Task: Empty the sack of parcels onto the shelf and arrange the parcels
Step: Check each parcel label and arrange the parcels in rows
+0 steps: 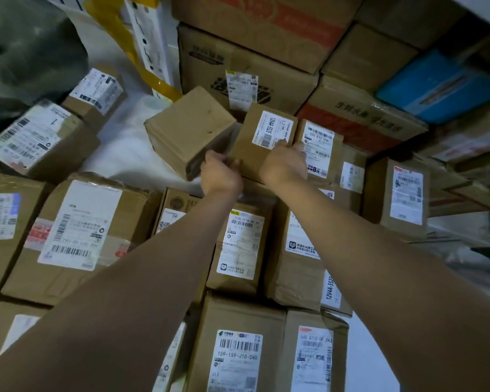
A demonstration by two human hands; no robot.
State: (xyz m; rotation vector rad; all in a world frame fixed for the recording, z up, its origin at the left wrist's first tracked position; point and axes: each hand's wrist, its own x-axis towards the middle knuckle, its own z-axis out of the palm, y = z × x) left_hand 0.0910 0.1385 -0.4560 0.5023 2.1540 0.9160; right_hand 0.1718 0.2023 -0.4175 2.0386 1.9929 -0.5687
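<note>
Both my hands grip one small brown cardboard parcel (pixel 262 140) with a white label, at the middle of the view. My left hand (pixel 220 173) holds its lower left corner. My right hand (pixel 285 162) wraps its right edge, fingers over the label. The parcel stands tilted between a plain brown box (pixel 188 131) on its left and a labelled parcel (pixel 321 149) on its right. Rows of labelled parcels (pixel 238 244) lie below my forearms on the white shelf surface (pixel 125 154). A dark green sack (pixel 26 55) slumps at the top left.
Large stacked cartons (pixel 246 63) rise behind the held parcel. A blue box (pixel 439 86) and more cartons fill the right. A white box with yellow tape (pixel 150 43) leans at the back. Two labelled parcels (pixel 37 140) lie at the left.
</note>
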